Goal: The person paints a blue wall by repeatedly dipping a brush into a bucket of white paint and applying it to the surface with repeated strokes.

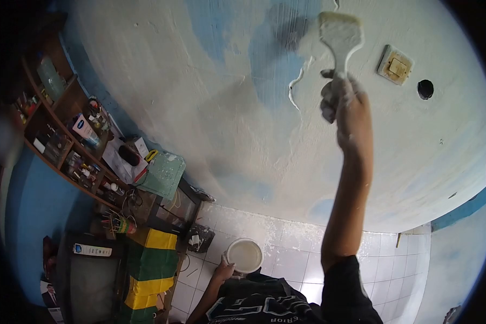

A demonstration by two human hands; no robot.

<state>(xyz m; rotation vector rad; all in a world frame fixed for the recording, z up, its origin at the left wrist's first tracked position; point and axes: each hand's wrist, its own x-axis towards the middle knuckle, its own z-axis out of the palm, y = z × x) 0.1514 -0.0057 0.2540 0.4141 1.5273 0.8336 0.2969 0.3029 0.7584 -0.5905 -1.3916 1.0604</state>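
Raised high against the wall (216, 108), my right hand (344, 100) is wrapped round the handle of a wide white-coated paint brush (341, 35). The brush head points up, near a crack and blue patches that show through the whitish coat. Low down near my body, my left hand (225, 268) grips the side of a round white tub (245, 256) with pale liquid in it. White smears cover the fingers of both hands.
A light switch (395, 66) and a dark round hole (425, 89) are right of the brush. Wooden shelves (65, 129) with bottles stand at the left, above a television (94, 281) and green-yellow cloth (152, 264). White spatters mark the tiled floor (291, 264).
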